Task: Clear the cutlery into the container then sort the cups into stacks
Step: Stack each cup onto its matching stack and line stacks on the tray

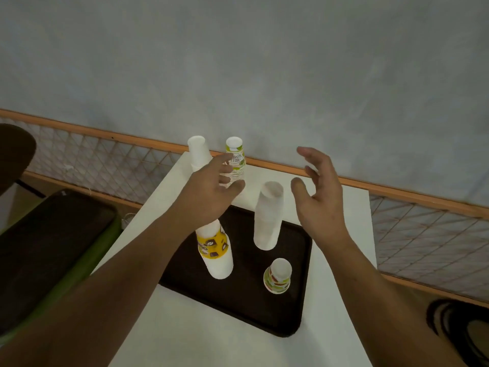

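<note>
Standing upside down on the dark tray point(238, 308) are a plain white stack point(267, 215) at its far side, a yellow-banded stack point(215, 250) at its left, and a short patterned stack point(277, 276) at its right. Beyond the tray, on the surface point(185, 340), stand a second white stack point(198, 152) and a green-printed stack point(236, 158). The left hand point(209, 192) and right hand point(317, 197) hover over its far end, fingers spread, gripping nothing.
</note>
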### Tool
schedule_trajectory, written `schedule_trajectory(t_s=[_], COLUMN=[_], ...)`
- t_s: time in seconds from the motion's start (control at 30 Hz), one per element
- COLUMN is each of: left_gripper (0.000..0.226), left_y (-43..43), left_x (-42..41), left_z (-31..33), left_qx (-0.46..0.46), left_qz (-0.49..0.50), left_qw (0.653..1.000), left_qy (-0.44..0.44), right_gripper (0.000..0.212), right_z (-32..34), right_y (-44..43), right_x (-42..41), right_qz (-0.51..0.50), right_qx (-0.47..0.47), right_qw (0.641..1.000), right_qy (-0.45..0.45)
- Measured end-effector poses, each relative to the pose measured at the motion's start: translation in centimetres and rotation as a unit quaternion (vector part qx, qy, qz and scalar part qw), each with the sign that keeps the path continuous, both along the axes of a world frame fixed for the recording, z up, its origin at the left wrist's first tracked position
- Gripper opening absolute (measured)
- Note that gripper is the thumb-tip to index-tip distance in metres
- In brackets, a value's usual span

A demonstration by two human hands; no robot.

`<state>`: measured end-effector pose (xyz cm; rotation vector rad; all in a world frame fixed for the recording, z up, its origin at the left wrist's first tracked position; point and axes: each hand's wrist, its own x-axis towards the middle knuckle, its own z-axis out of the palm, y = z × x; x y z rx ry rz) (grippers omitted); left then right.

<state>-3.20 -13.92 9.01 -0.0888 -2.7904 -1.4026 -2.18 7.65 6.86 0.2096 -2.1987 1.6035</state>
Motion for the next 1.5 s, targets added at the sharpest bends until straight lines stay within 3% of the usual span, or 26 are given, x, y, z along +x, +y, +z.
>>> schedule_trajectory(t_s=[0.13,0.27,0.43,0.6,0.87,1.07,1.27,1.5], left_gripper=[0.043,0.036,0.04,0.05,0.052,0.064,0.079,0.061], left_y=[-5.0,-10.4,-13.3,-12.5,-8.2,-5.8,-4.5,-3.2], left_x=[1.3,2.0,0.5,-4.4,-13.6,-20.1,-23.7,-24.8], left_z=[1.8,2.6,3.3,1.7,-7.8,-15.4,-20.8,-22.8], left_qx=[0.058,0.101,0.133,0.139,0.154,0.117,0.016,-0.009], left_qz=[0.016,0.02,0.032,0.026,0.042,0.084,0.04,0.014], left_qw=[0.998,0.994,0.991,0.987,0.96,0.948,0.948,0.961], left_qy=[0.028,0.032,0.009,-0.082,-0.232,-0.285,-0.315,-0.275], right_gripper=[0.045,0.043,0.048,0.056,0.056,0.052,0.068,0.078], right_z=[3.2,4.8,6.3,6.0,-2.6,-12.7,-19.6,-22.0], right_y=[-4.8,-9.1,-10.2,-6.9,-1.7,-1.0,-2.3,-4.3], right_x=[0.5,0.1,-1.6,-7.4,-19.7,-24.9,-28.0,-29.3], right_qz=[0.027,0.032,0.022,0.016,0.129,0.206,0.24,0.281], right_qx=[-0.046,-0.029,0.036,0.085,0.165,0.108,0.096,0.102], right_qw=[0.999,0.997,0.994,0.974,0.904,0.853,0.834,0.843], right_qy=[0.009,-0.061,-0.097,-0.208,-0.373,-0.467,-0.488,-0.447])
